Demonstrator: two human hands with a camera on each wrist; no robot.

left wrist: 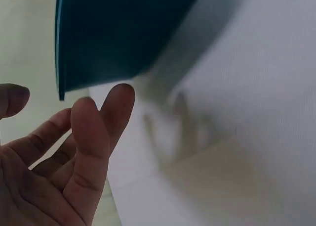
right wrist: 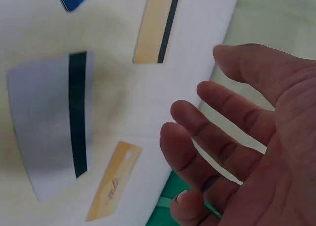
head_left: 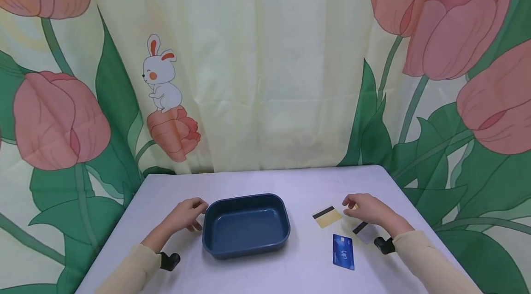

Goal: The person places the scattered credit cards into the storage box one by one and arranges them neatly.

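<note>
My left hand (head_left: 185,215), fingers loosely bent, is beside the left end of a dark blue rectangular tray (head_left: 245,251). In the left wrist view its fingertips lie close to the tray's corner (left wrist: 108,48); whether they touch is unclear. Over on the right, my right hand (head_left: 370,211) hovers above several cards, holding nothing. Beneath it, partly hidden in the head view, are a silver card with a black stripe (right wrist: 42,127) and a gold card (right wrist: 116,181). A yellow card with a black stripe (head_left: 327,218) and a blue card (head_left: 343,252) lie nearby.
The white table (head_left: 186,183) carries the tray left of centre and the cards to its right. A curtain (head_left: 269,77) with tulips and a rabbit hangs behind the table's far edge. Black wrist devices (head_left: 169,261) are worn on both arms.
</note>
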